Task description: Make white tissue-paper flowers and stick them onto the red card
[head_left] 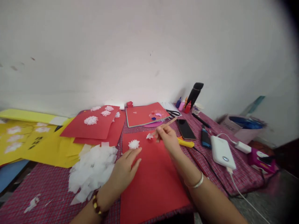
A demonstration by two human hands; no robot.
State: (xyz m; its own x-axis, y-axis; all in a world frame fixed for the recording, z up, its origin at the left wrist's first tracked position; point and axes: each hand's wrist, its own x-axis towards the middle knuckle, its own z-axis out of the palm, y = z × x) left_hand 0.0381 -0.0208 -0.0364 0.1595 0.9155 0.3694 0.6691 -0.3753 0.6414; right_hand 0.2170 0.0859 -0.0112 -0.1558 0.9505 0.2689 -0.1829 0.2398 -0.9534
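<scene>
In my right hand [167, 137] is a thin wooden stick [171, 121], pinched between the fingers and slanting down to the left. At its lower end is a small crumpled piece of white tissue paper [149, 136], over the upper part of a red paper sheet [154, 180]; I cannot tell whether the tissue touches the sheet. My left hand [127, 168] lies with fingers stretched out on the sheet's left side, its fingertips just below a fluffy white tissue flower [134, 144]. Left of that hand is a loose heap of white tissue squares [93, 168].
Red sheets with white tissue flowers [91, 130] and yellow sheets [49, 152] lie to the left. Behind are a paint palette [157, 115] and scissors [174, 112]. A phone [186, 129], yellow glue gun [186, 142] and white power bank [223, 152] with cables are on the right.
</scene>
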